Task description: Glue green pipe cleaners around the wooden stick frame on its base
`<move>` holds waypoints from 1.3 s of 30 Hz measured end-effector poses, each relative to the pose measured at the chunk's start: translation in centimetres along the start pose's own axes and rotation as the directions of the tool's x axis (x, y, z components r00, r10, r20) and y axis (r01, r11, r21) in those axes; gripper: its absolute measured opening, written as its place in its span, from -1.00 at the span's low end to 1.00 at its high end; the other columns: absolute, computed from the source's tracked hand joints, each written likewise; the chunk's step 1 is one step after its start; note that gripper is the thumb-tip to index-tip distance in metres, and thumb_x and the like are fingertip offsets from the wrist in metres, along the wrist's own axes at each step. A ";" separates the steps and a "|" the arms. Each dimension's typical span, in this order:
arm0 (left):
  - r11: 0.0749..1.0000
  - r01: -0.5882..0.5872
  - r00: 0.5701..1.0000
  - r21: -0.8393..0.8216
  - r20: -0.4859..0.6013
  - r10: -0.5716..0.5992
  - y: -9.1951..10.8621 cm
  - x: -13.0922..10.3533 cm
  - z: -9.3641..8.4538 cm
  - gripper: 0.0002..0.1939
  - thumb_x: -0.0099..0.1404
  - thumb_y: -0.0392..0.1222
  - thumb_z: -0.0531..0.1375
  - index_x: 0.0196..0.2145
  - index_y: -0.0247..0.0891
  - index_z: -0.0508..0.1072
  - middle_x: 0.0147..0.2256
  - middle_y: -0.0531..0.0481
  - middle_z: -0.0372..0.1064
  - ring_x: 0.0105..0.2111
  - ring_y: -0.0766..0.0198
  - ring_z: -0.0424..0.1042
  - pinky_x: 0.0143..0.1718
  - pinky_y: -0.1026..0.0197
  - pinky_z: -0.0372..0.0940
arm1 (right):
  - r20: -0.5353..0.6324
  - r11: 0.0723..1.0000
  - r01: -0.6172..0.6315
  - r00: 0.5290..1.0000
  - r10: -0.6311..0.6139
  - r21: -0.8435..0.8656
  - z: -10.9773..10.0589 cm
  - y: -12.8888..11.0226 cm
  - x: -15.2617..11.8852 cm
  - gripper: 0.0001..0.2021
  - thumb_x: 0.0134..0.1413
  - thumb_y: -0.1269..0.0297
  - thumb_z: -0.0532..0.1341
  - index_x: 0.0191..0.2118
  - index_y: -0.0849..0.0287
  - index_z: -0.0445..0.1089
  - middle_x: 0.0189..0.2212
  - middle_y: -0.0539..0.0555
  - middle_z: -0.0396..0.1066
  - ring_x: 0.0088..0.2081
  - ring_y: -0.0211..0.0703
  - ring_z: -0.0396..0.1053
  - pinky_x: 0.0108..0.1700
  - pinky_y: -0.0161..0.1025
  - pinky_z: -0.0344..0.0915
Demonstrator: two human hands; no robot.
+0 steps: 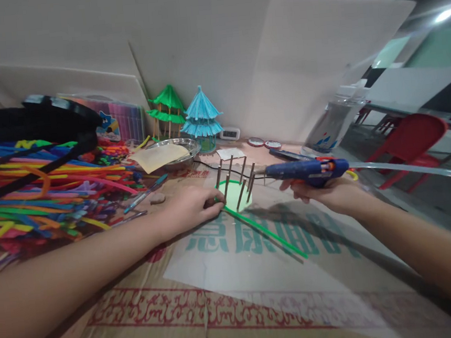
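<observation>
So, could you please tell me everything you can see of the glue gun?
The glue gun has a dark blue, plastic-looking body with orange-red parts. The right hand holds it roughly level, its nozzle toward the upright brown sticks. A long translucent rod extends behind it, reaching the picture's right edge.

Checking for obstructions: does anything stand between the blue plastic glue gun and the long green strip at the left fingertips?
Yes, in this view: thin brown upright sticks on the pale green round base stand between the tip of the glue gun in the right hand and the strip where the left hand pinches it.
</observation>
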State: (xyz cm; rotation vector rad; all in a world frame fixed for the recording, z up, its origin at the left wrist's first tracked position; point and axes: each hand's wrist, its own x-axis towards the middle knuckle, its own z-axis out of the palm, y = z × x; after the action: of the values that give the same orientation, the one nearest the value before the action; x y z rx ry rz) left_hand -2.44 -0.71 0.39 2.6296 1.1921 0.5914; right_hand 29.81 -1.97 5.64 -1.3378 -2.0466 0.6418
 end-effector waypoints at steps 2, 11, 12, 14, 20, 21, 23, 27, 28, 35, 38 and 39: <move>1.000 -0.006 1.000 0.011 0.001 0.006 -0.1 0.0 0.1 -0.76 0.36 -0.08 0.12 -0.19 -0.16 0.55 -0.39 0.04 0.52 -0.44 0.27 0.41 -0.42 0.26 0.10 | 0.085 0.995 -0.006 0.996 0.015 -0.101 -0.1 0.5 -0.3 -0.79 0.00 0.07 0.26 -0.36 0.09 0.52 -0.46 0.07 0.52 -0.50 -0.11 0.42 -0.41 -0.14 0.41; 0.999 0.026 0.999 0.021 0.019 -0.027 0.7 0.0 0.0 -0.75 0.35 -0.08 0.12 -0.17 -0.16 0.56 -0.40 0.04 0.53 -0.42 0.24 0.43 -0.41 0.25 0.10 | 0.253 0.984 0.086 0.966 -0.045 -0.156 -0.1 0.7 -0.5 -0.62 -0.02 -0.15 0.28 -0.40 0.11 0.40 -0.51 0.05 0.38 -0.47 -0.09 0.34 -0.47 -0.18 0.26; 0.999 0.030 0.999 0.018 0.024 -0.031 0.8 0.0 0.0 -0.75 0.35 -0.07 0.12 -0.17 -0.16 0.56 -0.40 0.04 0.53 -0.43 0.24 0.43 -0.41 0.25 0.09 | 0.241 0.979 0.099 0.969 -0.055 -0.177 0.0 0.5 -0.6 -0.61 -0.01 -0.16 0.28 -0.39 0.11 0.41 -0.52 0.04 0.37 -0.47 -0.10 0.33 -0.48 -0.19 0.22; 0.999 0.030 0.999 0.011 0.030 -0.030 1.1 0.0 -0.1 -0.75 0.35 -0.07 0.12 -0.17 -0.16 0.56 -0.42 0.04 0.52 -0.44 0.25 0.42 -0.42 0.25 0.08 | 0.213 0.970 0.113 0.975 -0.066 -0.216 0.4 0.0 -0.8 -0.60 -0.03 -0.16 0.30 -0.40 0.12 0.43 -0.52 0.05 0.38 -0.48 -0.11 0.32 -0.50 -0.21 0.17; 1.000 -0.001 1.000 0.024 0.023 0.001 1.4 0.0 -0.1 -0.77 0.33 -0.10 0.14 -0.21 -0.20 0.56 -0.42 0.02 0.51 -0.46 0.28 0.39 -0.42 0.26 0.09 | 0.272 0.973 0.122 0.960 -0.066 -0.196 1.2 -0.8 -1.0 -0.65 -0.02 -0.08 0.33 -0.48 0.11 0.39 -0.61 0.02 0.33 -0.54 -0.18 0.28 -0.55 -0.25 0.10; 1.000 -0.008 1.000 0.029 0.020 0.008 1.4 0.0 -0.1 -0.78 0.33 -0.10 0.14 -0.21 -0.20 0.56 -0.42 0.02 0.51 -0.47 0.28 0.39 -0.43 0.26 0.09 | 0.268 0.971 0.124 0.961 -0.067 -0.203 1.3 -0.9 -1.1 -0.65 -0.01 -0.08 0.33 -0.48 0.11 0.39 -0.61 0.01 0.31 -0.55 -0.18 0.27 -0.56 -0.25 0.08; 0.999 -0.017 1.000 0.035 0.014 0.017 1.3 0.0 0.0 -0.78 0.34 -0.10 0.14 -0.21 -0.20 0.55 -0.43 0.03 0.50 -0.47 0.28 0.38 -0.43 0.27 0.08 | 0.258 0.966 0.133 0.963 -0.073 -0.223 1.4 -1.0 -1.2 -0.65 -0.01 -0.09 0.32 -0.49 0.11 0.38 -0.62 0.00 0.28 -0.55 -0.19 0.26 -0.56 -0.26 0.06; 0.999 -0.026 1.000 0.032 0.013 0.026 1.2 0.1 0.1 -0.77 0.34 -0.08 0.13 -0.20 -0.19 0.55 -0.44 0.04 0.49 -0.47 0.28 0.39 -0.44 0.27 0.07 | 0.208 0.947 0.130 0.976 -0.070 -0.294 1.7 -1.1 -1.4 -0.60 -0.03 -0.17 0.31 -0.48 0.10 0.39 -0.60 0.00 0.33 -0.53 -0.18 0.26 -0.53 -0.25 0.09; 0.999 -0.027 1.000 0.031 0.015 0.027 1.2 0.1 0.1 -0.76 0.34 -0.08 0.13 -0.20 -0.19 0.55 -0.44 0.04 0.49 -0.46 0.27 0.39 -0.43 0.27 0.07 | 0.193 0.938 0.120 0.979 -0.059 -0.324 1.8 -1.1 -1.4 -0.58 -0.04 -0.20 0.31 -0.47 0.10 0.39 -0.59 0.01 0.35 -0.52 -0.17 0.27 -0.52 -0.25 0.10; 1.000 0.004 0.999 0.029 0.036 -0.005 1.3 0.2 -0.1 -0.76 0.34 -0.07 0.13 -0.19 -0.19 0.55 -0.42 0.03 0.50 -0.44 0.25 0.40 -0.42 0.26 0.07 | 0.165 0.912 0.088 0.986 -0.022 -0.401 2.2 -1.2 -1.6 -0.57 -0.13 -0.22 0.35 -0.49 0.08 0.38 -0.58 0.01 0.37 -0.52 -0.16 0.27 -0.51 -0.23 0.08; 1.000 0.003 0.999 0.031 0.037 -0.004 1.3 0.2 0.0 -0.75 0.35 -0.06 0.12 -0.19 -0.18 0.55 -0.42 0.03 0.50 -0.45 0.25 0.40 -0.42 0.26 0.07 | 0.162 0.915 0.104 0.986 -0.044 -0.389 2.2 -1.2 -1.7 -0.59 -0.09 -0.19 0.35 -0.49 0.08 0.38 -0.57 0.01 0.39 -0.51 -0.16 0.28 -0.50 -0.23 0.09; 1.000 0.001 0.999 0.028 0.036 -0.002 1.3 0.2 0.0 -0.75 0.35 -0.06 0.12 -0.18 -0.18 0.55 -0.42 0.03 0.50 -0.45 0.26 0.40 -0.42 0.26 0.08 | 0.159 0.915 0.108 0.986 -0.049 -0.388 2.3 -1.1 -1.8 -0.60 -0.09 -0.18 0.35 -0.49 0.07 0.38 -0.57 0.01 0.39 -0.51 -0.16 0.28 -0.49 -0.23 0.10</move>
State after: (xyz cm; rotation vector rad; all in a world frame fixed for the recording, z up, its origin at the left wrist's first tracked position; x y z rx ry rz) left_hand -1.44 -1.45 0.89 2.6508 1.2006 0.5278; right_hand 28.06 -4.18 4.42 -1.4524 -2.4311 0.3020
